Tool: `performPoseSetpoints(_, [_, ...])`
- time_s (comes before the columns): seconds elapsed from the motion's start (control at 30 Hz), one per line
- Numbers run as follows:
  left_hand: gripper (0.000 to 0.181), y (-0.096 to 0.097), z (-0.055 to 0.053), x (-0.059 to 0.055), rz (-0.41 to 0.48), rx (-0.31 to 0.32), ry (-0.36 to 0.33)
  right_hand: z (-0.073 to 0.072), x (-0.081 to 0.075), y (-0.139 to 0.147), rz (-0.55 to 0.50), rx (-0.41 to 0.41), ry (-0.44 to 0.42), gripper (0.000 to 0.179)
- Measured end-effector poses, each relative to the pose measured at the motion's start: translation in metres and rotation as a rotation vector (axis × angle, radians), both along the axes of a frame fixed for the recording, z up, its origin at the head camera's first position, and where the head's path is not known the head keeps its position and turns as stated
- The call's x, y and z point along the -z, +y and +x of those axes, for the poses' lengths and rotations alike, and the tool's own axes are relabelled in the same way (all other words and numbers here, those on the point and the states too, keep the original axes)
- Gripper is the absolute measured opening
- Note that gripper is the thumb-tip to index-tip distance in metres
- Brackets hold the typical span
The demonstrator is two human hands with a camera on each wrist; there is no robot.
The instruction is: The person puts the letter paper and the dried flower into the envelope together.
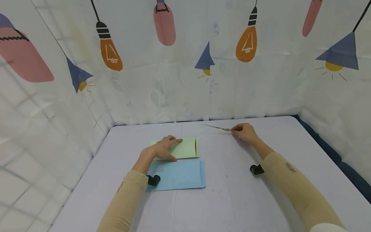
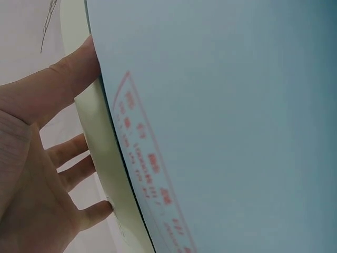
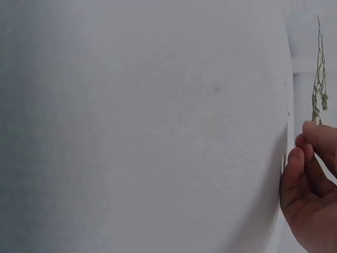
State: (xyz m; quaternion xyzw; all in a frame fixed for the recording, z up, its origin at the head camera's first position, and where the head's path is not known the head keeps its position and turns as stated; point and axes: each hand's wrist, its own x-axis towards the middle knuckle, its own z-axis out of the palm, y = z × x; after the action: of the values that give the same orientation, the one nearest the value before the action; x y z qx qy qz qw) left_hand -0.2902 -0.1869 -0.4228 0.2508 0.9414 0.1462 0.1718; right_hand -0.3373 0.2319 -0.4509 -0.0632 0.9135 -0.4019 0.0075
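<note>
My right hand (image 1: 244, 132) pinches a thin dried sprig (image 1: 215, 127) between thumb and fingers, over the far side of the table. In the right wrist view, the sprig (image 3: 319, 79) points up from the fingertips of that hand (image 3: 313, 184). With fingers spread, my left hand (image 1: 163, 148) rests on a pale green envelope (image 1: 186, 148) that has a red strip near its right end. In the left wrist view, the left thumb and fingers (image 2: 92, 213) lie along the green envelope (image 2: 100, 137). Nearer me lies a light blue envelope (image 1: 181, 175), with red print showing in the left wrist view.
A white cloth covers the table (image 1: 226, 206), with small crumbs (image 1: 218, 192) right of the blue envelope. A patterned curtain (image 1: 185, 90) hangs behind the table and along its sides. Small black cameras (image 1: 256, 169) sit at both wrists.
</note>
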Motion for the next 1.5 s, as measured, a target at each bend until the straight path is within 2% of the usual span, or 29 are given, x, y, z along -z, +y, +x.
performPoseSetpoints(0.7, [0.095, 0.000, -0.002, 0.002, -0.006, -0.013, -0.008, 0.018, -0.007, 0.005, -0.083, -0.057, -0.070, 0.025])
performPoseSetpoints(0.93, [0.095, -0.001, -0.004, 0.002, -0.011, -0.001, 0.000, 0.024, -0.009, 0.004, -0.073, -0.099, -0.079, 0.022])
performPoseSetpoints(1.5, [0.096, -0.001, -0.003, 0.002, -0.007, -0.012, -0.013, 0.032, -0.004, -0.016, -0.071, -0.197, -0.073, 0.016])
